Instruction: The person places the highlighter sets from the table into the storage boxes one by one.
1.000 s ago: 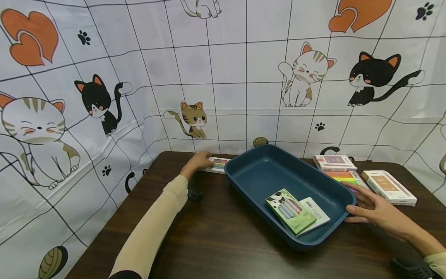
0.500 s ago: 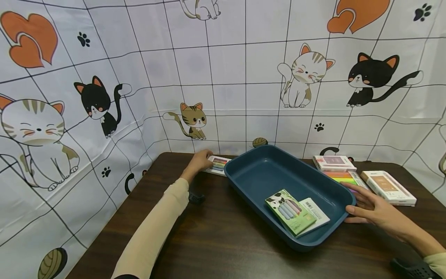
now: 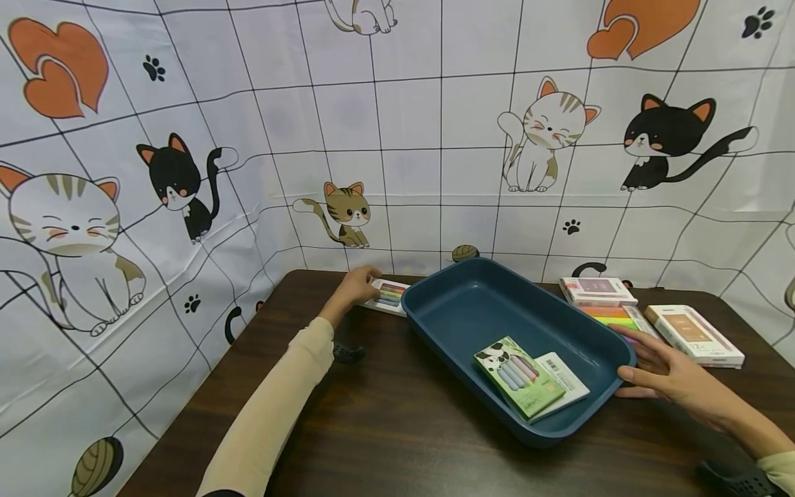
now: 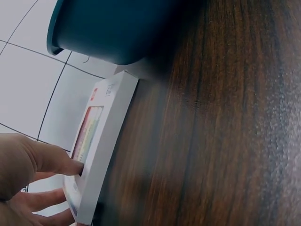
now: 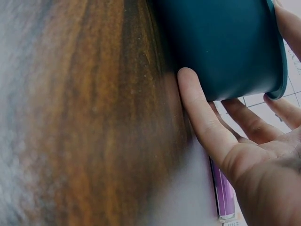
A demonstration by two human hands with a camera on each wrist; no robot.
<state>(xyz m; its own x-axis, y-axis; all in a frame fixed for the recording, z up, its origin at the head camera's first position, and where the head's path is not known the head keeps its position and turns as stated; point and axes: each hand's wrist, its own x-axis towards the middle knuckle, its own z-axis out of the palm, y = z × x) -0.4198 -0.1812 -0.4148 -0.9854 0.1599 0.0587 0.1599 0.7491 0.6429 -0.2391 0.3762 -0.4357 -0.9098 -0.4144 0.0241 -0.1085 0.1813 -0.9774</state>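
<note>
At the back left of the table, my left hand (image 3: 352, 286) holds a flat white box of colored pens (image 3: 390, 295) with a clear window. In the left wrist view the thumb presses the window side of the pen box (image 4: 98, 141), and the other fingers lie behind it. My right hand (image 3: 661, 369) rests at the right corner of a blue plastic bin (image 3: 484, 304). Its fingers are spread and fairly straight against the bin's outer wall (image 5: 225, 52). Inside the bin, a green panda box (image 3: 518, 378) overlaps a white box with a barcode (image 3: 564, 386).
Beyond my right hand lie a pinkish-windowed box (image 3: 597, 290), a rainbow-colored pack (image 3: 611, 316) and a white box with a tan panel (image 3: 694, 335). A cat-print cloth (image 3: 410, 172) hangs behind the dark wooden table (image 3: 373, 428).
My left hand has shifted slightly on the pen box, and more of its colored window shows. The bin and my right hand stay in place.
</note>
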